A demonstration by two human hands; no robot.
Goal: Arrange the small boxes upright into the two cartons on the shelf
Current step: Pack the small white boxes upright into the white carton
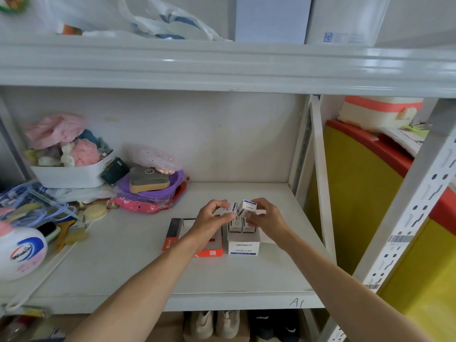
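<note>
Two open cartons sit side by side on the grey shelf: a white paper-clip carton (243, 246) on the right and an orange-and-black carton (172, 233) on the left. Small white boxes (240, 226) stand upright in the white carton. My left hand (213, 219) pinches one small white box (229, 208) above the cartons. Right beside it, my right hand (265, 217) grips another small white box (248, 205) with a blue stripe. The two held boxes nearly touch. My left forearm hides much of the orange carton's inside.
Clutter fills the shelf's left side: a white basket (71, 176) of soft items, a purple lid stack (150, 186), a red packet (145, 204), brushes and a white bottle (21, 253). A shelf upright (320, 193) stands right of the cartons. Shoes (214, 324) sit below.
</note>
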